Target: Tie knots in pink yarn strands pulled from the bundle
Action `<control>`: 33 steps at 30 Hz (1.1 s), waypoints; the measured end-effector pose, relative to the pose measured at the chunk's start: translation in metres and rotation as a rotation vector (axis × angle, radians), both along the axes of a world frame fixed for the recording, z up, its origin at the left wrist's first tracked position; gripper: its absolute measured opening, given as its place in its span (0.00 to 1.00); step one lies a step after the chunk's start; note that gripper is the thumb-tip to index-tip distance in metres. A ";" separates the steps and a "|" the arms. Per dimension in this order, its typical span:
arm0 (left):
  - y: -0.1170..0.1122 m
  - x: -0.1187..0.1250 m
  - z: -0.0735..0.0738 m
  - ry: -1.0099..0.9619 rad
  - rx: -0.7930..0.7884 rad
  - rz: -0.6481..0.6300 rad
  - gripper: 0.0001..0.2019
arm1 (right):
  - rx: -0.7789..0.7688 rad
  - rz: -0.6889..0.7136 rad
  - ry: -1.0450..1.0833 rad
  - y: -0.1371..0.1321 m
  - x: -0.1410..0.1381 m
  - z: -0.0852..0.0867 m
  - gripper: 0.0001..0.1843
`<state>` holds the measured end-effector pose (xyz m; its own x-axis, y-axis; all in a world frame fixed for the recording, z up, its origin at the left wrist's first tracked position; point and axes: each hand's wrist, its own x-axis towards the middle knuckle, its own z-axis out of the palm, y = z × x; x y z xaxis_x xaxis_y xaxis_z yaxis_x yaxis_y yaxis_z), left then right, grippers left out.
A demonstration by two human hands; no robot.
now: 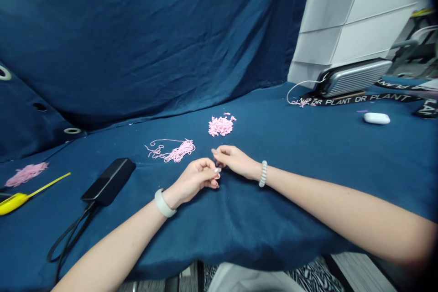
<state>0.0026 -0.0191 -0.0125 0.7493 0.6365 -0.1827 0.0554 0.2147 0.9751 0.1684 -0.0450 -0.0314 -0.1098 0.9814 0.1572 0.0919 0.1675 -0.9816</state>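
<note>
My left hand [198,177], with a pale band at the wrist, is closed in a pinch over the front middle of the blue cloth. Close beside it my right hand [236,160], wearing a coiled bracelet [263,174], has its thumb and fingertips pressed together. Whatever lies between the fingertips is too small to make out. Beyond my left hand is a tangle of pink cord [181,149] with loose ends trailing left. A pile of small pink knotted pieces [221,126] sits just past my right hand.
On the left are a black power bank [109,181] with a cable loop, a yellow tool [20,200] with a thin shaft, and a bundle of pink strands [27,174]. To the right lie a silver ribbed case [359,77], a lettered black strap [362,99] and a white earbud case [377,118].
</note>
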 end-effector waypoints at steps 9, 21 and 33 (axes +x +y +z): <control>0.000 0.000 -0.005 -0.052 0.268 0.054 0.09 | -0.066 0.341 -0.089 -0.003 0.010 0.013 0.19; 0.000 0.003 -0.001 -0.021 -0.040 0.328 0.10 | 0.043 0.060 -0.314 -0.008 0.013 0.030 0.08; 0.000 0.004 -0.003 -0.074 -0.112 0.356 0.10 | 0.815 -0.024 -0.999 -0.018 0.004 0.019 0.14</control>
<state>0.0065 -0.0195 -0.0151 0.4983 0.8388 -0.2194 -0.1115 0.3130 0.9432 0.1726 -0.0627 -0.0128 -0.5102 0.6449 0.5690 0.7348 0.6707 -0.1014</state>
